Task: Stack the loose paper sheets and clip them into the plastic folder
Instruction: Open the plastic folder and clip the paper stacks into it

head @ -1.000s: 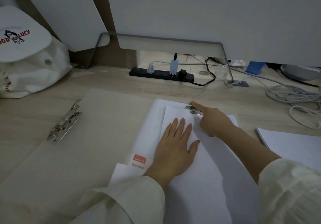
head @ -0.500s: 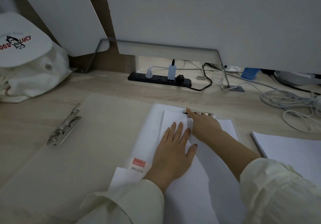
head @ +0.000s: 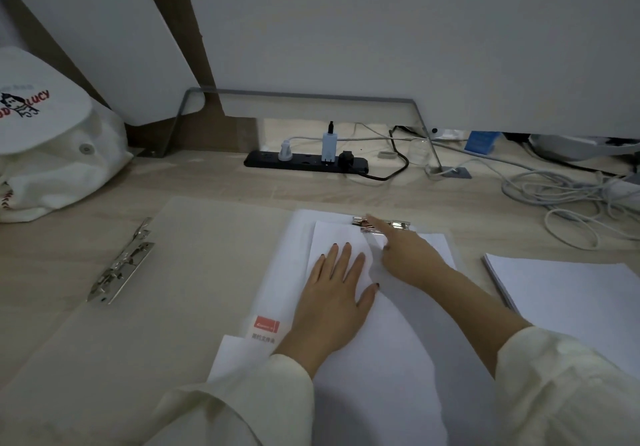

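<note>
Sheets [head: 363, 341] are lying in the open plastic folder [head: 173, 307] on the counter [head: 214, 182], their top edge reaching the metal clip [head: 381, 225]. The left hand [head: 332, 296] is pressing flat on them, fingers straight, grasping nothing. The right hand [head: 408, 258] is pushing on the clip with its extended forefinger, holding nothing. The clipping step seems to be under way; whether the clip is already biting the paper is not showing. The next move is likely calling for a firm downward press while the left hand is steadying the stack.
</note>
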`<state>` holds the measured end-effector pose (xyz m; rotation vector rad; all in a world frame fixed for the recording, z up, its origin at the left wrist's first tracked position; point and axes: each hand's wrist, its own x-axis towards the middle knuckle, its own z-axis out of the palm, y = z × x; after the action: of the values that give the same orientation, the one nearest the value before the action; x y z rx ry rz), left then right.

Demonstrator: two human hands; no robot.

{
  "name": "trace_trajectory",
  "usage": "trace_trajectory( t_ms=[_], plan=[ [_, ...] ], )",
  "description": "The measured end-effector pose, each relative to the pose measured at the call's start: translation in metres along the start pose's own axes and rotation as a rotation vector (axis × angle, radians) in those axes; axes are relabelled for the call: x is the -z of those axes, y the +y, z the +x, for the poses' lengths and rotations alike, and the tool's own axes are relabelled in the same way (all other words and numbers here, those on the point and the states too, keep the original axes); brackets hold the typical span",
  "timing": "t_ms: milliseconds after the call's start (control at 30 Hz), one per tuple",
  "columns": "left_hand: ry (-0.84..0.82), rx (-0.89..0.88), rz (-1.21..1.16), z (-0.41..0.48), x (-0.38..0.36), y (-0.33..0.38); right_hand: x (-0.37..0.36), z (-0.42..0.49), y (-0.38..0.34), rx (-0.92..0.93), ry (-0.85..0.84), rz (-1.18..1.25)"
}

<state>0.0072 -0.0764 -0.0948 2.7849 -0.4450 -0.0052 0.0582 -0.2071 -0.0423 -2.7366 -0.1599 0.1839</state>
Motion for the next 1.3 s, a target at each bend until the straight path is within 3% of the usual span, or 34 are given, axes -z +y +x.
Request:
trace_trajectory(
  t_ms=[200,400,500,667,833,1033,1300],
  plan=[
    [0.0,0.037,0.082,-0.008,0.008,0.011,0.052,-0.069,0.081,-0.181,0.248,0.269],
    [-0.122,-0.033,-0.078,-0.035,0.012,0.064,0.078,-0.158,0.194,-0.628,0.296,0.305],
    [-0.16,-0.123,-0.132,-0.042,0.003,0.1,0.074,-0.19,0.221,-0.733,0.255,0.171],
    [-0.194,-0.25,-0.111,-0.044,-0.017,0.155,0.068,-0.213,0.233,-0.723,0.216,0.085],
    [-0.235,-0.267,-0.019,-0.046,-0.038,0.177,0.072,-0.213,0.237,-0.747,0.247,0.086],
    [-0.236,-0.254,0.008,-0.05,-0.042,0.178,0.082,-0.214,0.226,-0.811,0.248,0.415],
    [-0.238,-0.222,-0.058,-0.05,-0.039,0.18,0.083,-0.228,0.246,-0.644,0.433,0.788]
  ],
)
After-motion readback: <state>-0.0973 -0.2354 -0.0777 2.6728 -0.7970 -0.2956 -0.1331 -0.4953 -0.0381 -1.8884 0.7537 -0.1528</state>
